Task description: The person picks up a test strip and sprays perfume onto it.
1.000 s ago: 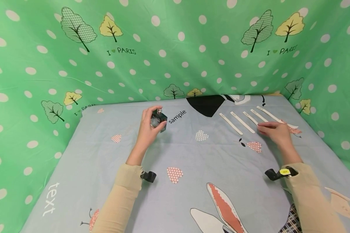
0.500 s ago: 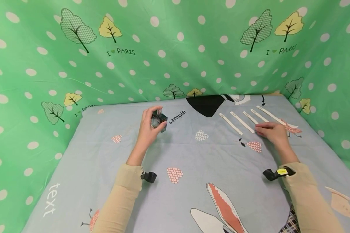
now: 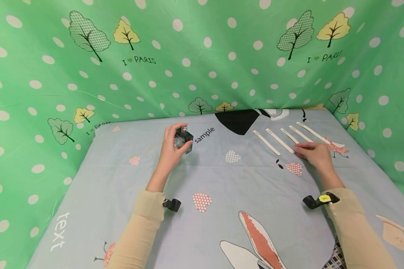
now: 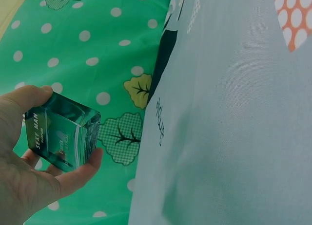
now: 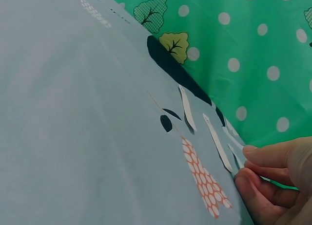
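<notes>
My left hand (image 3: 170, 145) grips a dark green glass perfume bottle (image 4: 66, 132) between thumb and fingers, held above the cloth. In the left wrist view the label on its side reads "SEXY MAN". The bottle's sprayer neck (image 3: 184, 129) shows between the fingers in the head view. At the right, my right hand (image 3: 316, 154) pinches the near end of a white paper strip (image 3: 288, 135), one of several laid side by side. The fingertips cover that end. In the right wrist view, two other strips (image 5: 217, 142) lie to the left of the fingers.
A grey-blue printed cloth (image 3: 242, 186) covers the table. Behind and to both sides hangs a green dotted curtain (image 3: 202, 56). On the far right, a white strip (image 3: 318, 133) lies just beyond my right hand.
My right hand has shifted slightly to the left at the strips. The left hand and the perfume bottle have hardly moved.
</notes>
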Action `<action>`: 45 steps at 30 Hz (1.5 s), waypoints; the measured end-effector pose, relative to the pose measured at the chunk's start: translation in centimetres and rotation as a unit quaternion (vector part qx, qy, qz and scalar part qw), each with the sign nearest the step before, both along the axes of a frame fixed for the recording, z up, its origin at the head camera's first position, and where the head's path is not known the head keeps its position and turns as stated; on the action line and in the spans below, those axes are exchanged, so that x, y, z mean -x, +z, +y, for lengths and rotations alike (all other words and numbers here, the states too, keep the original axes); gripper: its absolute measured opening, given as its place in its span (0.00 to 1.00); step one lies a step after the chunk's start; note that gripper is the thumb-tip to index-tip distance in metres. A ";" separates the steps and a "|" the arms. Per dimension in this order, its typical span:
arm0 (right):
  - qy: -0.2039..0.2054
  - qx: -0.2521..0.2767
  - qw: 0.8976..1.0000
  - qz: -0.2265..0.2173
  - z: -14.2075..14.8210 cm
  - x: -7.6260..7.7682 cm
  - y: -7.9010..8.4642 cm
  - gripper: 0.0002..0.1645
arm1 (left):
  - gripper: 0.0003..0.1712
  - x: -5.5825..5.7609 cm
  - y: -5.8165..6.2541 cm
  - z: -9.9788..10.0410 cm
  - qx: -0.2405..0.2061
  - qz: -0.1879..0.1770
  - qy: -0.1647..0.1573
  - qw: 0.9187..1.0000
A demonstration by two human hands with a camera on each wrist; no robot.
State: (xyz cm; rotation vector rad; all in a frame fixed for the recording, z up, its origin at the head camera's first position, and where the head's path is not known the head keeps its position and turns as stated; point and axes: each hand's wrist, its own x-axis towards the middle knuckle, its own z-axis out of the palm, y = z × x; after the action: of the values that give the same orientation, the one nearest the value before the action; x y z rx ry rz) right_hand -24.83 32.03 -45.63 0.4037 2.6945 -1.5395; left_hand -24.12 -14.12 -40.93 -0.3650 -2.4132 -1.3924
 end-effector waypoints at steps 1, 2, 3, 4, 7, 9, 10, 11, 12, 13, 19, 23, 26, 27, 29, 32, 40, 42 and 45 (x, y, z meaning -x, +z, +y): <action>0.000 -0.005 1.000 0.000 0.0 0.0 0.0 0.29 | 0.32 0.0 0.0 0.0 0.000 0.000 0.000 1.000; -0.001 -0.009 1.000 0.000 0.0 -0.1 -0.1 0.29 | 0.32 0.0 0.0 0.0 0.000 0.000 0.000 1.000; -0.002 -0.012 1.000 0.001 0.0 -0.1 -0.1 0.29 | 0.32 0.0 0.0 0.0 0.000 0.000 0.001 1.000; -0.003 -0.017 1.000 0.002 0.0 -0.1 -0.1 0.29 | 0.32 0.0 0.0 0.1 0.000 0.000 0.001 1.000; -0.005 -0.037 0.999 0.004 -0.1 -0.2 -0.2 0.28 | 0.32 -0.1 0.0 0.1 -0.001 0.000 0.002 1.000; -0.005 -0.052 0.999 0.008 -0.1 -0.3 -0.3 0.29 | 0.32 -0.1 0.1 0.1 -0.002 -0.001 0.001 1.000; -0.005 -0.063 0.998 0.009 -0.1 -0.3 -0.3 0.29 | 0.32 -0.1 0.1 0.2 -0.002 -0.001 0.001 1.000; -0.007 -0.074 0.997 0.010 -0.1 -0.3 -0.4 0.28 | 0.32 -0.1 0.1 0.2 -0.003 -0.002 0.001 1.000; -0.008 -0.082 0.996 0.013 -0.2 -0.3 -0.5 0.28 | 0.32 -0.2 0.1 0.2 -0.003 -0.003 0.001 1.000; -0.009 -0.091 0.996 0.015 -0.3 -0.3 -0.6 0.28 | 0.32 -0.2 0.1 0.2 -0.004 -0.004 0.000 1.000; -0.008 -0.129 0.991 0.032 -0.8 -0.4 -0.8 0.23 | 0.33 -0.3 0.2 0.1 -0.007 -0.010 -0.002 1.000; -0.001 -0.150 0.987 0.050 -1.1 -0.5 -0.8 0.21 | 0.33 -0.3 0.2 0.1 -0.008 -0.010 -0.002 1.000; 0.002 -0.165 0.984 0.066 -1.3 -0.5 -0.8 0.19 | 0.33 -0.3 0.2 0.1 -0.009 -0.009 -0.001 1.000; 0.002 -0.169 0.983 0.072 -1.4 -0.5 -0.8 0.18 | 0.33 -0.3 0.2 0.0 -0.009 -0.009 -0.001 1.000; 0.002 -0.178 0.981 0.081 -1.5 -0.5 -0.8 0.16 | 0.32 -0.3 0.2 0.0 -0.008 -0.009 0.000 1.000; 0.002 -0.188 0.978 0.089 -1.7 -0.5 -0.8 0.15 | 0.32 -0.4 0.3 0.0 -0.006 -0.008 0.000 1.000; -0.002 -0.201 0.976 0.084 -1.9 -0.2 -0.8 0.14 | 0.32 -0.4 0.3 -0.2 -0.010 -0.007 0.000 1.000; -0.001 -0.202 0.976 0.081 -2.0 -0.2 -0.8 0.13 | 0.32 -0.4 0.3 -0.2 -0.011 -0.008 0.000 1.000; 0.001 -0.196 0.978 0.075 -1.9 -0.2 -0.7 0.13 | 0.33 -0.5 0.4 -0.2 -0.012 -0.010 -0.001 1.000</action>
State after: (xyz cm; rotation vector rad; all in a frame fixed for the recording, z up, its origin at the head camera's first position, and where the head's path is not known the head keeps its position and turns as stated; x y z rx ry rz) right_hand -24.66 30.10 -46.34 0.2991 3.1170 -1.0688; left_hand -23.63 -14.36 -40.56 -0.3488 -2.4104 -1.4300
